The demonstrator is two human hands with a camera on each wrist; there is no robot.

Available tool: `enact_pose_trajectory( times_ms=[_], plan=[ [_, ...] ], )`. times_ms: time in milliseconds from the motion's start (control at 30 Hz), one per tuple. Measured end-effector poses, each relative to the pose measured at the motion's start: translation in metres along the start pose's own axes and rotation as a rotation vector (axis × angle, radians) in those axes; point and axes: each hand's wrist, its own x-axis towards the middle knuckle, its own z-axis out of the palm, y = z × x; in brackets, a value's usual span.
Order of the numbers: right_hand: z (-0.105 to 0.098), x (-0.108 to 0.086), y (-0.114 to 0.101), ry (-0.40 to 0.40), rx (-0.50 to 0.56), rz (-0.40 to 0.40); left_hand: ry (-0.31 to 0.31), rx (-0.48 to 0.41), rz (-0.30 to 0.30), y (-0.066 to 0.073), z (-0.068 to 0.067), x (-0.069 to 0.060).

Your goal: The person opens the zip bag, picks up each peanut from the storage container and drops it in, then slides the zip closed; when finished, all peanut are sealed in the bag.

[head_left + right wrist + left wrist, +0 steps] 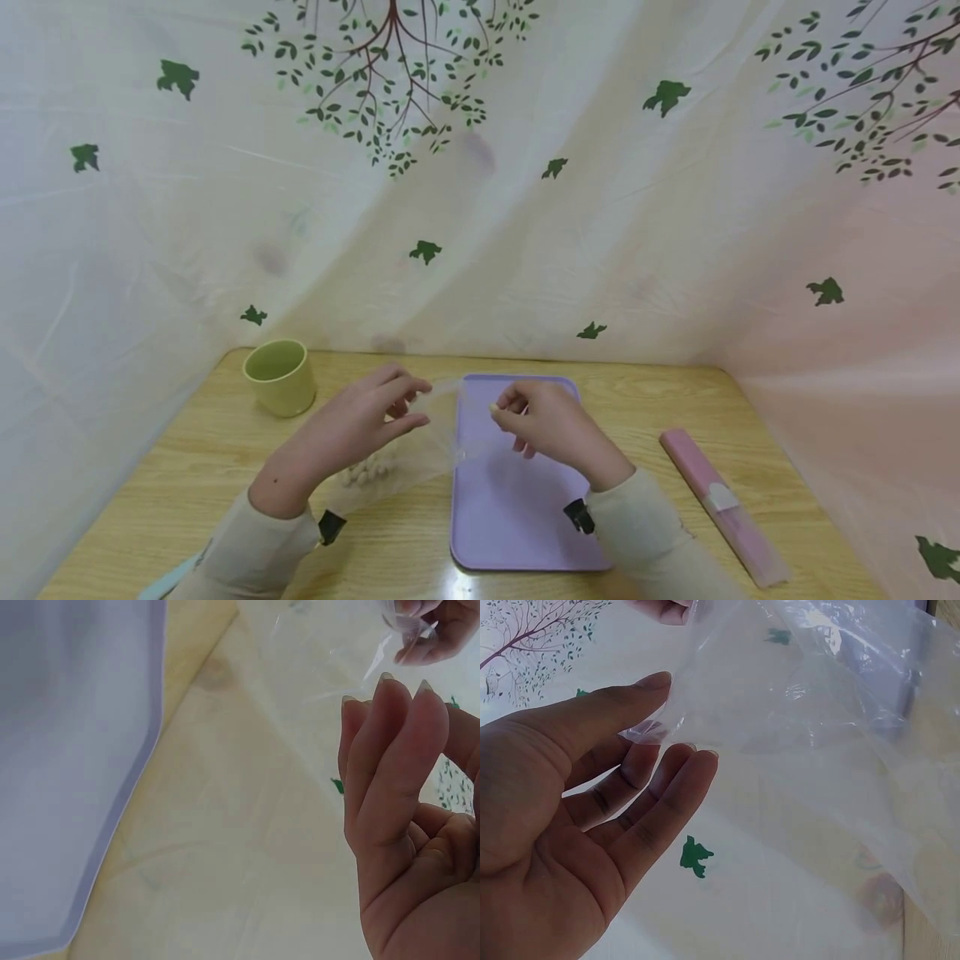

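My left hand (360,421) pinches the corner of a clear plastic bag (757,697) between thumb and fingers. The bag hangs down to the table, with several small pale round pieces (366,472) at its bottom, partly behind my left wrist. My right hand (543,421) is raised over the lilac tray (517,508), right of the bag, its thumb and index fingertip brought together. A tiny pale spot shows there; whether it is a nail or a small held piece I cannot tell. In the right wrist view, the other fingers (397,750) are bent and the thumb tip is hidden.
At the back left of the wooden table (420,550) stands a yellow-green cup (281,379). A long pink folded bundle (720,500) with a white band lies at the right. Part of a light blue object (168,577) shows beside my left sleeve.
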Motion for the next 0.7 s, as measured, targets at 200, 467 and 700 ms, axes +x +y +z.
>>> enact_pose_trajectory(
  times_ms=[200, 467, 700],
  plan=[
    [0.010, 0.000, -0.009, -0.025, -0.001, -0.025, 0.020, 0.019, 0.031, -0.001, 0.001, 0.000],
    [0.015, 0.001, -0.016, -0.042, -0.021, -0.042, 0.030, 0.018, 0.046, -0.001, 0.000, 0.001],
    [0.018, 0.002, -0.020, -0.044, -0.029, -0.033, 0.033, 0.015, 0.040, 0.000, -0.001, 0.001]
  ],
)
